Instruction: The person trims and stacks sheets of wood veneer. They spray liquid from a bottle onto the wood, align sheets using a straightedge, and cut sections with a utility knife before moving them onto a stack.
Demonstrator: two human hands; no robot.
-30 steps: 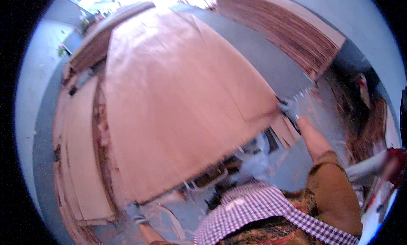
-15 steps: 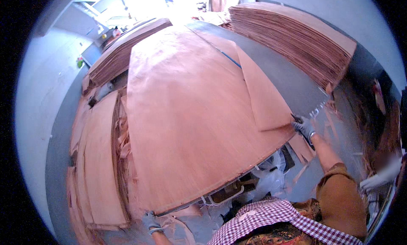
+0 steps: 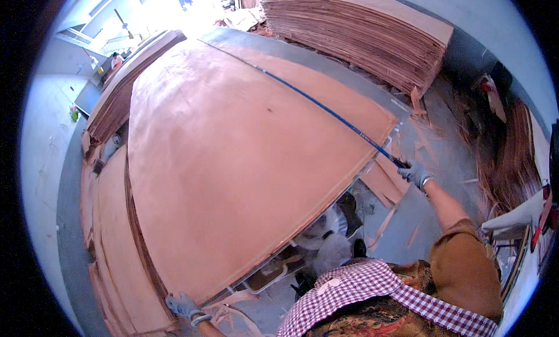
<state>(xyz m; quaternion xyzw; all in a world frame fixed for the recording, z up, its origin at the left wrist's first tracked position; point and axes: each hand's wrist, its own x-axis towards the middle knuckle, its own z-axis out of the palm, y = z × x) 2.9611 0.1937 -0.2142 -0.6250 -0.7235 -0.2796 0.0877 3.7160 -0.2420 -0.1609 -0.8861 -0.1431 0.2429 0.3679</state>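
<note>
A large thin sheet of reddish wood veneer (image 3: 233, 162) lies spread over a low stand in front of me. Across its right part runs a long blue pole (image 3: 326, 108), thinner toward the far end. My right hand (image 3: 414, 175), in a grey glove, is closed around the pole's near end, just beyond the sheet's right near corner. At the left near corner, my left hand (image 3: 185, 307), also gloved, has its fingers stretched out at the sheet's edge. Whether any veneer is between those fingers is hard to see.
Tall veneer stacks stand at the far right (image 3: 355, 37) and far left (image 3: 125, 89). A lower stack (image 3: 110, 232) runs along the left side. White tube framing (image 3: 271, 281) shows under the near edge. Veneer scraps (image 3: 387, 182) lie on the floor to the right.
The flap folded over on the right side now lies flat, and the pole lies across the sheet instead of partly under the flap. My view has turned rightward; both hands stay near the corners.
</note>
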